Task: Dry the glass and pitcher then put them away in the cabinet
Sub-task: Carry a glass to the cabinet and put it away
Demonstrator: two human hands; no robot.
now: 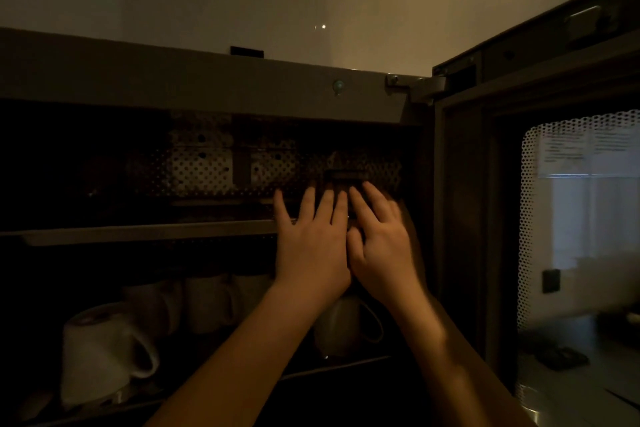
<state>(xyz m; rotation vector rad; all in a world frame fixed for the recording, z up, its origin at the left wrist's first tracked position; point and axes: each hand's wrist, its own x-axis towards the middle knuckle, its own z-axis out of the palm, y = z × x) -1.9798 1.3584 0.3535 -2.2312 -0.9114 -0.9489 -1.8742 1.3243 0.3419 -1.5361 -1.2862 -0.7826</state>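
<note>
Both hands reach side by side into the dim open cabinet [207, 80] at its upper shelf [138, 234], the left hand [313, 246] and right hand [381, 246] with fingers straight, each grip wide, holding nothing visible.

Mugs [104, 350] on cabinet's [207, 80] lower shelf [346, 366]

Hiding whatever lies behind both hands [346, 246] at the upper shelf's [138, 232] right end; mugs [100, 354] dissolving in darkness below.
</note>
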